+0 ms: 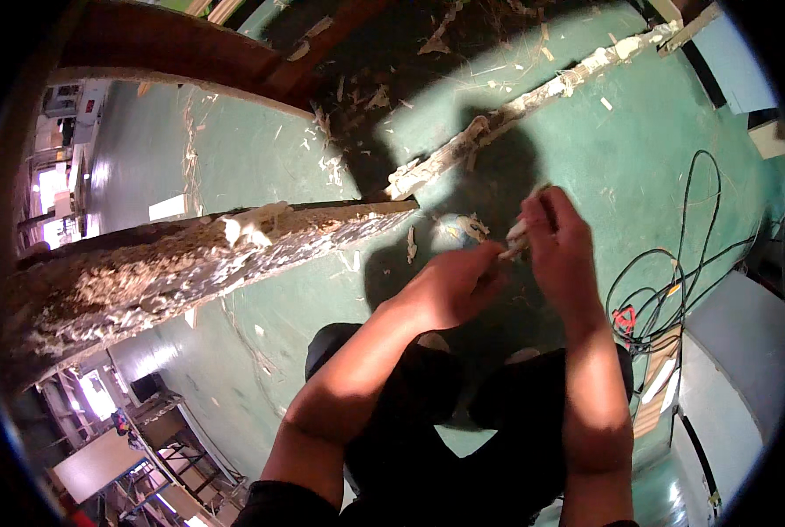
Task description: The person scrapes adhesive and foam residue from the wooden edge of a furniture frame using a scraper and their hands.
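Note:
A small, lumpy, off-white strip [516, 241] is stretched between my two hands over the green floor; its exact material cannot be made out. My right hand [558, 244] is closed on its upper part, with the fingers curled. Lower and to the left, my left hand [452, 285] pinches the other end near the thumb. Ahead and left of the hands, a wooden post [173, 272] crusted with whitish residue runs in from the left, its tip apart from my left hand. Beyond the hands, a narrow beam [533, 105] with similar lumps slants toward the far right.
A brown wooden frame piece [190, 48] spans the far left. Scraps and flakes [331, 167] litter the green floor [656, 132]. Coiled black cable [651, 294] lies on the right beside grey panels [735, 342]. A shelf [173, 457] stands at the lower left.

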A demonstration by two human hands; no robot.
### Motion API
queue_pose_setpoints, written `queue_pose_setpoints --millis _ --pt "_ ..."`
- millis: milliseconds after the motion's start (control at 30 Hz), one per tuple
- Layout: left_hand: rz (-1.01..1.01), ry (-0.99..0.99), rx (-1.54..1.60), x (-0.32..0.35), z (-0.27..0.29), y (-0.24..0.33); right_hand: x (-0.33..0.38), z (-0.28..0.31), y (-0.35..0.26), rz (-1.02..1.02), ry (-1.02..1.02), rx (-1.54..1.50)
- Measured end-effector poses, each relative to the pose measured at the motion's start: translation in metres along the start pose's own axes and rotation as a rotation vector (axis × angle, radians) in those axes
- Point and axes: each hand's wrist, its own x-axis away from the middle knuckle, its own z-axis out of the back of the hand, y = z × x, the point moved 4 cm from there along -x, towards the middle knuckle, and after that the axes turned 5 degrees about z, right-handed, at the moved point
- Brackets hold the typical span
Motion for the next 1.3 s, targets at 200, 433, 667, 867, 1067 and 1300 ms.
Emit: queue_pose_setpoints --millis 200,433,667,867,1067,1300 --pt "0.028 0.034 -0.096 0.028 0.006 -0.010 -0.001 -0.034 0.010 0.084 -0.188 0.078" --pt "-0.076 0.210 -0.114 0.056 0.021 -0.010 -0.016 -0.084 0.024 0.220 -0.324 0.085" --pt "-0.040 0.382 -0.135 0.091 0.025 -0.020 -0.018 -0.157 0.028 0.141 -0.522 0.040" --pt "0.000 0.443 -0.033 0.126 0.035 -0.043 -0.018 -0.174 0.024 0.116 -0.455 -0.095" --pt "0.162 0.395 -0.010 0.140 0.031 -0.055 -0.045 -0.150 0.019 0.092 -0.373 0.159" --pt "0.147 0.354 -0.054 0.133 0.029 -0.046 -0.058 -0.120 0.026 0.013 -0.385 0.297"
